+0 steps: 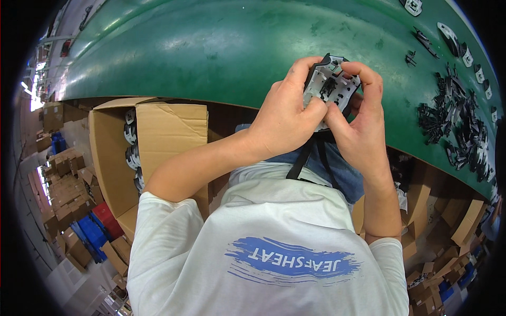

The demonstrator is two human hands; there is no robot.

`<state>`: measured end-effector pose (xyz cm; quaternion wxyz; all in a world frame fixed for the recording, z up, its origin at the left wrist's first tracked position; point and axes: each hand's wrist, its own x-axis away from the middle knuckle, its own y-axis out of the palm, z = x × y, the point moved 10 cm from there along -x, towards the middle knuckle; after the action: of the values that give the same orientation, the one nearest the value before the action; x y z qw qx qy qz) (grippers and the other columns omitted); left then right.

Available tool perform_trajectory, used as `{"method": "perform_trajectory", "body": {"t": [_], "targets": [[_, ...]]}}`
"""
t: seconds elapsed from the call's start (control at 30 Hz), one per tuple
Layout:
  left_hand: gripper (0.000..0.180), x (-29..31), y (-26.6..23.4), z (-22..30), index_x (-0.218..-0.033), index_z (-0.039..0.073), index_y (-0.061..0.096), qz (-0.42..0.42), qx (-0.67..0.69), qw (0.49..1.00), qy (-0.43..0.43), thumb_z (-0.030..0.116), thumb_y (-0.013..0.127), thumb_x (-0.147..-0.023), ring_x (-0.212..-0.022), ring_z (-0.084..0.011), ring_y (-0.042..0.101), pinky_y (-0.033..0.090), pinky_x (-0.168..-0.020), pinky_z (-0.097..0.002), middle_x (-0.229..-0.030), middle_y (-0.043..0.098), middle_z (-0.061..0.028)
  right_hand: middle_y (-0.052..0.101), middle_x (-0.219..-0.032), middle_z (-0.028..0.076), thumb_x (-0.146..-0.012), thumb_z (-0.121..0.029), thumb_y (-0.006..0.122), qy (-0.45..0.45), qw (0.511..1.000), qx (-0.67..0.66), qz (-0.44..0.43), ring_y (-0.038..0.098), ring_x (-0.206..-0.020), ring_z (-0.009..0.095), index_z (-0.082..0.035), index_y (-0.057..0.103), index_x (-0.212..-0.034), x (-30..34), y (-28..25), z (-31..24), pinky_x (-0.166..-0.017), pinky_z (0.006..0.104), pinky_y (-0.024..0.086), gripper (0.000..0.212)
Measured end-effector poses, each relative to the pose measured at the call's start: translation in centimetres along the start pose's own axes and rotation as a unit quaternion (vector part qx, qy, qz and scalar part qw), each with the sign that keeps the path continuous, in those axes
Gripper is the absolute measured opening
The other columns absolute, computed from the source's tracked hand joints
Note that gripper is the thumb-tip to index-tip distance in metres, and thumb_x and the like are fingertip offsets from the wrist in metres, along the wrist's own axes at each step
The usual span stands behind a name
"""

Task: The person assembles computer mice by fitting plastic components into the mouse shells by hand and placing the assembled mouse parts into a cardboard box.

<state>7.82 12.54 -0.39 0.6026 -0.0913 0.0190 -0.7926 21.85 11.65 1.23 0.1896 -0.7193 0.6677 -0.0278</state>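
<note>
Between both hands I hold a plastic housing (320, 83), light grey inside with a black rim and small black parts in its middle. My left hand (288, 113) grips its left side, with the thumb pressing at the lower inner edge. My right hand (363, 113) closes on the right side; its thumb meets the lower edge and its index finger bends over the upper right rim. The housing is tilted with its hollow side toward me, above the near edge of the green table (221, 63). Its underside and some fingertips are hidden.
A pile of black plastic parts (458, 121) lies on the table at the right, with several grey-and-black pieces (448, 39) beyond it. An open cardboard box (171, 124) holding similar housings (132, 152) stands at my left. More cartons (68, 174) fill the floor behind.
</note>
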Motion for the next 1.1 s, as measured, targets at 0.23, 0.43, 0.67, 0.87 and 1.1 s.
{"method": "perform_trajectory", "body": {"t": [0.23, 0.43, 0.67, 0.87, 1.1], "targets": [[0.054, -0.1, 0.1, 0.5, -0.146, -0.005, 0.049, 0.007, 0.01, 1.0, 0.026, 0.001, 0.054, -0.092, -0.113, -0.0195, 0.068, 0.054, -0.101, -0.0364, -0.124, 0.071, -0.0147, 0.058, -0.135, 0.013, -0.086, 0.008, 0.065, -0.084, 0.994, 0.067, -0.01, 0.061, -0.12, 0.026, -0.004, 0.051, -0.144, -0.4, 0.1, -2.0, -0.097, 0.0365, 0.054, 0.061], [0.058, -0.9, 1.3, 1.3, -0.154, -0.003, 0.046, -0.057, 0.052, 0.997, 0.007, -0.001, 0.054, -0.096, -0.119, -0.0183, 0.066, 0.054, -0.104, -0.0353, -0.134, 0.067, -0.0127, 0.056, -0.135, 0.013, -0.086, 0.009, 0.062, -0.01, 1.0, -0.005, -0.01, 0.06, -0.125, 0.025, -0.005, 0.051, -0.145, -0.6, -1.3, -1.0, -0.104, 0.0395, 0.054, 0.062], [0.064, 0.4, 0.4, 2.2, -0.168, 0.001, 0.033, -0.133, 0.292, 0.939, -0.126, 0.026, 0.057, -0.114, -0.137, -0.0214, 0.061, 0.054, -0.111, -0.0399, -0.153, 0.057, -0.0134, 0.055, -0.141, 0.01, -0.09, 0.006, 0.064, 0.046, 0.973, -0.215, -0.076, 0.062, -0.127, 0.023, -0.006, 0.049, -0.149, -2.0, -0.9, -0.5, -0.11, 0.0386, 0.052, 0.062], [0.071, 3.1, -4.9, 0.4, -0.166, -0.003, 0.032, -0.068, 0.342, 0.933, -0.09, 0.032, 0.061, -0.112, -0.139, -0.0268, 0.062, 0.052, -0.115, -0.045, -0.155, 0.057, -0.017, 0.053, -0.152, 0.015, -0.096, -0.019, 0.081, 0.085, 0.942, -0.234, -0.224, 0.064, -0.129, 0.026, -0.006, 0.041, -0.164, -2.9, 1.1, -2.1, -0.113, 0.0437, 0.05, 0.079], [0.063, 15.7, -27.4, 2.3, -0.161, 0.0, 0.037, 0.267, 0.242, 0.924, 0.123, 0.029, 0.062, -0.112, -0.14, -0.0262, 0.06, 0.048, -0.12, -0.0462, -0.152, 0.058, -0.0156, 0.075, -0.112, 0.007, -0.107, -0.028, 0.071, 0.026, 0.928, 0.348, 0.132, 0.063, -0.082, 0.012, -0.011, 0.062, -0.153, -6.3, -17.8, 2.1, -0.076, 0.0288, 0.053, 0.05]]}}
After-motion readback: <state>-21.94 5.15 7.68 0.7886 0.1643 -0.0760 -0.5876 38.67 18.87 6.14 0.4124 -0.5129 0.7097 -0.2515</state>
